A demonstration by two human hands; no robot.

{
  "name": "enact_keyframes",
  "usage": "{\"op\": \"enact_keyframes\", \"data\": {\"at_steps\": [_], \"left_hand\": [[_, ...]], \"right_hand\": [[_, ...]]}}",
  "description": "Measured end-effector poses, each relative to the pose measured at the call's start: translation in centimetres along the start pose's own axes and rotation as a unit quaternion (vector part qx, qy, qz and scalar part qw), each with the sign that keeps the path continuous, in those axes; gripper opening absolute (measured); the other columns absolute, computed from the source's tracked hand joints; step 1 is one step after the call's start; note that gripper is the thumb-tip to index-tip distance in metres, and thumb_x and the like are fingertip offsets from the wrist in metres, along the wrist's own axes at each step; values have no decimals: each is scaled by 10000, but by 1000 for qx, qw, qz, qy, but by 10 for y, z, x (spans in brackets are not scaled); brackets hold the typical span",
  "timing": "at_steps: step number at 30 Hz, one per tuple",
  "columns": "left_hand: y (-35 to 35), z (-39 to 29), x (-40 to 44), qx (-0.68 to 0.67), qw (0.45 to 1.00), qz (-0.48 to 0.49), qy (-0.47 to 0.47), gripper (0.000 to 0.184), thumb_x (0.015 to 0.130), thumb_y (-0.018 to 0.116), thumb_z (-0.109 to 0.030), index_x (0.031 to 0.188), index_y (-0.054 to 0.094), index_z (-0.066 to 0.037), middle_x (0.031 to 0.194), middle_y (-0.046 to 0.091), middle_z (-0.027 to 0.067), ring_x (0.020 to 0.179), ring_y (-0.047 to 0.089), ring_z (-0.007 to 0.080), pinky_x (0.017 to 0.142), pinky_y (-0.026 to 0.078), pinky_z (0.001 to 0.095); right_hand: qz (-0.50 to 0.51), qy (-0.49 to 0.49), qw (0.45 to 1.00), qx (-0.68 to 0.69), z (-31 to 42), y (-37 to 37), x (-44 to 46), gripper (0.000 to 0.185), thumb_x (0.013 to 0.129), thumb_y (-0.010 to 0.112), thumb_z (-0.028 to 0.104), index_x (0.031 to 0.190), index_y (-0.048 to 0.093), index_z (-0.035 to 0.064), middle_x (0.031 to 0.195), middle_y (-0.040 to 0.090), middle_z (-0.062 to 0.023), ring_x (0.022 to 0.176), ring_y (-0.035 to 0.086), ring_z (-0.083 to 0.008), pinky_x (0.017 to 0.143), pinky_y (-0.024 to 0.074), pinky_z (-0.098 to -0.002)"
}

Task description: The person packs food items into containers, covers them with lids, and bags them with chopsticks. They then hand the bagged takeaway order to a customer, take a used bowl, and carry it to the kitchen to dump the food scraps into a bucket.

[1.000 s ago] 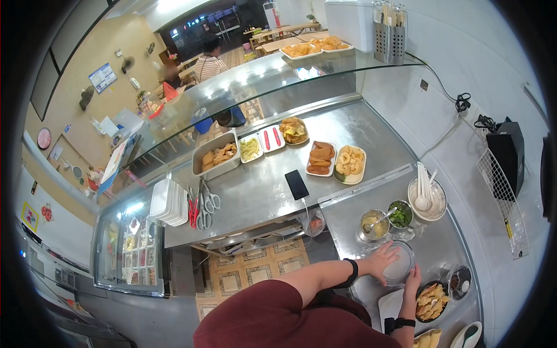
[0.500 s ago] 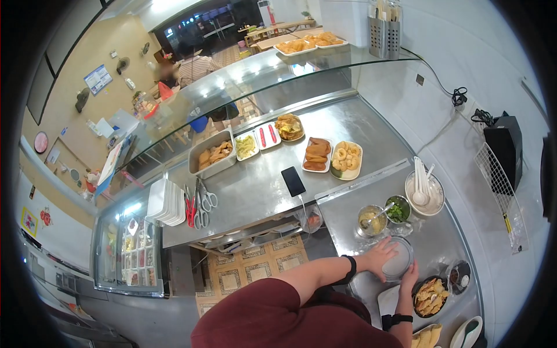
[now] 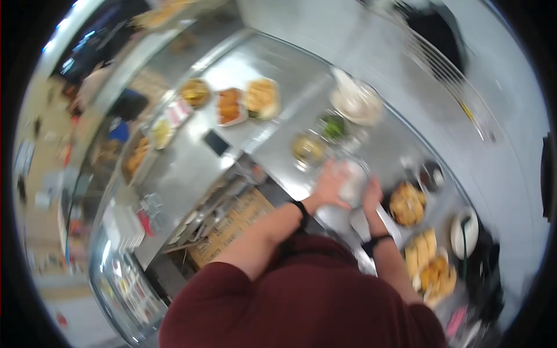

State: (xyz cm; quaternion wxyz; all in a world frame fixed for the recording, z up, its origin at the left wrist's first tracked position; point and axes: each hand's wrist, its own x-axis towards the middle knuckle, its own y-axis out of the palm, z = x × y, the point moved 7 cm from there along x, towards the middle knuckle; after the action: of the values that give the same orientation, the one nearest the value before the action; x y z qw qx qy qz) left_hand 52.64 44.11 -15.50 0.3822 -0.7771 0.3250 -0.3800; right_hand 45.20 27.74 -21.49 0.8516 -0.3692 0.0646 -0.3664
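Round clear container point(image 3: 354, 181) — between my left grip point(image 3: 331, 184) and my right grip point(image 3: 372, 194).
The left lies spread at one side, the right at the other — through this blur I cannot tell whether either is clamped on it.

Translucent whitish round container point(image 3: 353, 178), plain maroon top point(image 3: 325, 296), black wristband point(image 3: 302, 213); bright green chopped herbs point(image 3: 333, 128), silvery metal counter point(image 3: 274, 145), tan floor point(image 3: 232, 225) with blurred dark patterning
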Motion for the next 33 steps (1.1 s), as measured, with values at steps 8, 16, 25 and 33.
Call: {"op": "enact_keyframes", "data": {"at_steps": [8,16,25,33], "left_hand": [[-13,-12,13,43,996,76,-6,999,407,692,-620,1205,433,-76,1350,254,126,1218,126,483,963,168,583],[-12,-15,16,62,992,109,-18,991,407,703,-611,1190,446,-61,1351,246,132,1222,122,480,970,164,580],[-8,-15,18,58,992,111,-20,1006,403,718,-582,1204,422,-50,1357,243,135,1230,130,465,976,162,570],[-8,-11,17,70,989,128,-29,1006,407,720,-579,1211,411,-60,1365,233,119,1237,124,452,987,163,552]], "right_hand": [[-23,50,982,178,15,-14,-2,268,884,388,193,1090,516,80,1021,567,-184,952,542,-335,804,426,-382],[74,20,993,90,25,-5,55,217,791,535,231,896,627,65,834,594,-187,845,550,-353,737,439,-379],[128,165,916,342,11,27,52,328,845,524,281,873,609,-35,767,605,-41,719,501,-77,663,426,-240],[35,125,965,226,-7,12,32,274,846,506,249,906,587,-6,770,593,-88,695,524,-145,644,431,-283]]}}
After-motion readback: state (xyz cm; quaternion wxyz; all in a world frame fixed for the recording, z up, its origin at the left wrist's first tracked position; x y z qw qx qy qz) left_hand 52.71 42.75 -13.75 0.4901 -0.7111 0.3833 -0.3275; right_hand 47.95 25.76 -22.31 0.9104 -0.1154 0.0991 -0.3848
